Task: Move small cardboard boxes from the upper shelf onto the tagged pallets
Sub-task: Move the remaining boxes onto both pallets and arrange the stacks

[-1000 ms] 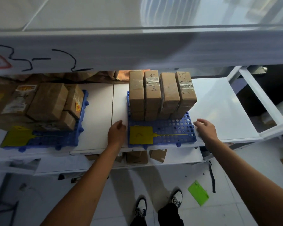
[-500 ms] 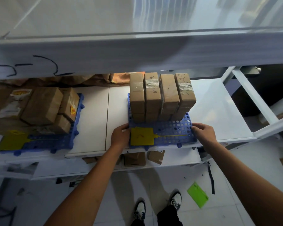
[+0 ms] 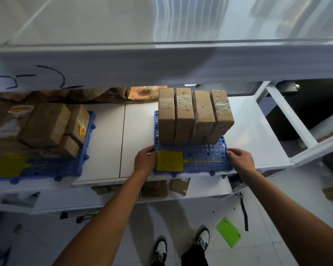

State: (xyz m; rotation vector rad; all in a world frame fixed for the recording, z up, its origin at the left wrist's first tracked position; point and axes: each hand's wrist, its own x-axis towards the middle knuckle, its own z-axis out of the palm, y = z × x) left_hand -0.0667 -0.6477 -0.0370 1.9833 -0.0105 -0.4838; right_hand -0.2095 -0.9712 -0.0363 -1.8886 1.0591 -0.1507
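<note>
Gripping the near corners of the blue pallet [image 3: 200, 152], I have one hand on each side: my left hand [image 3: 145, 160] curls round the left front edge just beside the yellow tag [image 3: 169, 160], and my right hand [image 3: 239, 158] pinches the right front corner, fingers hooked over the perforated rim. The pallet sits on the middle shelf [image 3: 138, 139], close to its front edge, with the tag's thin tail lying across the holes toward my right hand.

Four small cardboard boxes [image 3: 195, 114] stand upright in a tight row on the far half of the pallet, touching side to side; there seems to be a lower layer beneath them, though I cannot tell how many. The near half of the pallet is bare apart from the tag. A second blue pallet [image 3: 52, 166] to the left carries a looser heap of brown boxes and its own yellow tag.

By my reckoning this is a squaring-up step rather than a loading one: I am setting the pallet straight on the shelf. The upper shelf [image 3: 161, 68] runs across above, and from here I cannot see what is on it. The next move calls for letting go with both hands and reaching up for another box, minding that the tall row does not tip forward.
</note>
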